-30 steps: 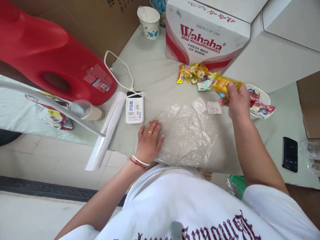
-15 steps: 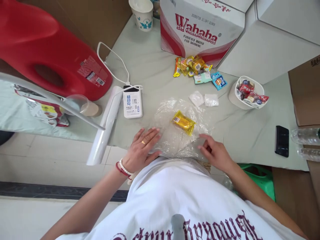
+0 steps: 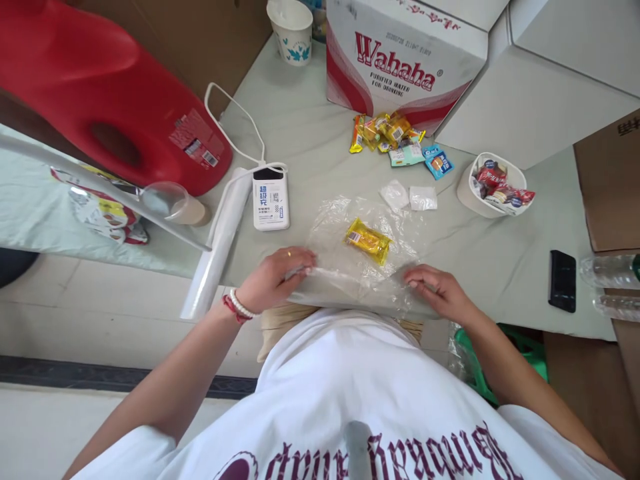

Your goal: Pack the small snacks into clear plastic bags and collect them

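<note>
A sheet of clear plastic film point(image 3: 330, 230) lies spread at the front of the table, with a yellow-wrapped snack point(image 3: 369, 241) on its middle. My left hand point(image 3: 275, 277) pinches the film's near left edge between thumb and fingers. On the opposite side, my right hand point(image 3: 437, 288) has its thumb and fingers closed on the near right edge of the same film. Between the two hands the near edge is raised slightly off the table. The snack touches neither hand.
A film roll point(image 3: 215, 247) and a power bank point(image 3: 271, 200) with a white cable lie left. Behind are snack packets point(image 3: 385, 133), two white squares point(image 3: 423, 198) and a Wahaha carton point(image 3: 400, 67). Right stand a tub point(image 3: 473, 193) of red packets and a black phone point(image 3: 563, 281).
My left hand has gone from lying flat on the film to pinching its near edge. My right hand has closed on the film's right edge. The near edge has lifted a little.
</note>
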Demonstrator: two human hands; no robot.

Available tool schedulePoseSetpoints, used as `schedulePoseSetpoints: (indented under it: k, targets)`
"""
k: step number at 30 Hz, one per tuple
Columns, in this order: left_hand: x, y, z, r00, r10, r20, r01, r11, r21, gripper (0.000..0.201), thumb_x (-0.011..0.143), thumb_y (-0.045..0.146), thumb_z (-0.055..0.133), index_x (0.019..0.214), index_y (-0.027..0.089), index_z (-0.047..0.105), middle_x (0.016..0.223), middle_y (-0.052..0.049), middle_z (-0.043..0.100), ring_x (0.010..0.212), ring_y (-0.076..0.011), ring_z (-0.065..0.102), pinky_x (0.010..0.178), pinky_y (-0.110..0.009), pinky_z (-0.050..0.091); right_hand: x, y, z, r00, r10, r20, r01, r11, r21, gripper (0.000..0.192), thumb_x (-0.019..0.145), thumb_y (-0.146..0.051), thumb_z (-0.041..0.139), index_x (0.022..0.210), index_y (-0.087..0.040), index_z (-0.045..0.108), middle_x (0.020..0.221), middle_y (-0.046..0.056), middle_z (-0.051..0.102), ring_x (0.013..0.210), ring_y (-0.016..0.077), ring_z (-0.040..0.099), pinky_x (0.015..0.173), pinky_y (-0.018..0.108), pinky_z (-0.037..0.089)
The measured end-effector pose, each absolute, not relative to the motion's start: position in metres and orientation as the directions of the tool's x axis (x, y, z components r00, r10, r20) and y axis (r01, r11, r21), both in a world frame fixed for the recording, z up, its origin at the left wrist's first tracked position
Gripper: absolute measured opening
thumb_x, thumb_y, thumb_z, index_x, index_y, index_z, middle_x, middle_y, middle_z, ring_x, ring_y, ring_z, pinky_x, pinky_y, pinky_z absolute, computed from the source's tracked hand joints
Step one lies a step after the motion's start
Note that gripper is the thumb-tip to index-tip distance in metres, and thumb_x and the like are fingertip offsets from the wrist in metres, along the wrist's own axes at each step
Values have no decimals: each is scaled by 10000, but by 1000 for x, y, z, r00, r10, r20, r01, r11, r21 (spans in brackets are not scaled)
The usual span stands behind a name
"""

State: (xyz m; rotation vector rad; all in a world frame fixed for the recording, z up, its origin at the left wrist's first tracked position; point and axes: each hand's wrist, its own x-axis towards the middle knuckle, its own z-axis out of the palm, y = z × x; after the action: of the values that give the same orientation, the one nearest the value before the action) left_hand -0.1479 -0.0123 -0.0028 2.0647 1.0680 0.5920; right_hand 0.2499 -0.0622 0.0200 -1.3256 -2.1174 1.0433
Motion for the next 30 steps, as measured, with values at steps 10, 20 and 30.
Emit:
schedulePoseSetpoints:
  k: [10, 20, 30]
  targets:
    - [-120, 24, 30, 741, 659, 129, 309, -505, 806, 144, 912, 339, 607, 865, 238, 698, 1106, -108, 757, 1175, -255, 680, 1094, -418, 509, 220, -21, 34, -317, 935, 162, 742, 351, -572, 284, 1027, -448, 553, 1149, -233, 693, 1061, 94, 719, 943, 239, 639, 859, 402, 542]
    - [-159, -26, -7, 740, 669, 62, 492, -602, 629, 245, 896, 158, 535, 973, 272, 738, 1209, -51, 772, 1343, -255, 613, 1225, -569, 347, 169, 1, 22, -362, 932, 7, 871, 341, -355, 430, 993, -362, 582, 1399, -225, 624, 1291, 137, 671, 1165, 359, 509, 962, 512, 437]
    - [-155, -23, 11, 665, 738, 109, 502, -551, 667, 164, 927, 268, 595, 929, 264, 759, 1154, -53, 792, 1306, -264, 647, 1228, -531, 364, 182, -48, 9, -476, 859, 188, 734, 506, -452, 604, 1004, -458, 579, 1543, -221, 442, 1504, 195, 508, 1337, 360, 493, 1079, 565, 447]
